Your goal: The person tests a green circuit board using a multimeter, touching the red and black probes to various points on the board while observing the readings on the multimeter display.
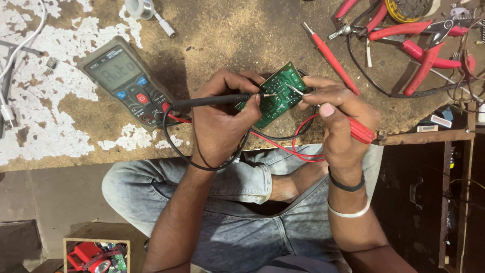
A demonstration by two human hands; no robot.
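Observation:
My left hand (222,116) grips a black test probe (209,100) and also supports a green circuit board (278,93) with its fingers. The probe's metal tip touches the board's solder side. My right hand (338,119) holds a red test probe (359,130), whose thin tip rests on the board from the right. Red and black leads (283,144) loop under my hands toward a grey multimeter (126,81) lying on the floor to the left. I sit cross-legged in light jeans.
Red-handled pliers and cutters (424,48), a loose red probe (331,55) and black wires lie at the upper right. A solder spool (139,7) sits at the top. A dark wooden cabinet (429,192) stands at the right; a box of parts (96,255) is at the lower left.

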